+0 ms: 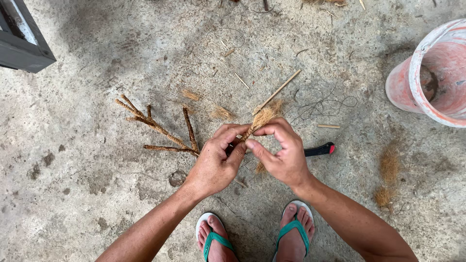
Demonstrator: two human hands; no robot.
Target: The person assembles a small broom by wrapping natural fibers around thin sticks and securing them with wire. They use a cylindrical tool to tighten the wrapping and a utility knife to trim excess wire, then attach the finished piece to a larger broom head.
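Observation:
My left hand [217,162] and my right hand [282,150] meet over a concrete floor, both pinching a thin wooden stick [279,90] wrapped with brown coconut fibre [262,116]. The stick's bare end points up and to the right. A branching piece of fibre-wrapped sticks [162,131] reaches left from under my left hand. My feet in white and teal flip-flops [293,228] stand below.
A pinkish plastic bucket [429,73] stands at the right edge. A black tool with a red tip [320,149] lies beside my right hand, thin black thread [320,104] above it. Loose fibre tufts [388,167] and stick scraps lie around. A grey box corner [22,39] is top left.

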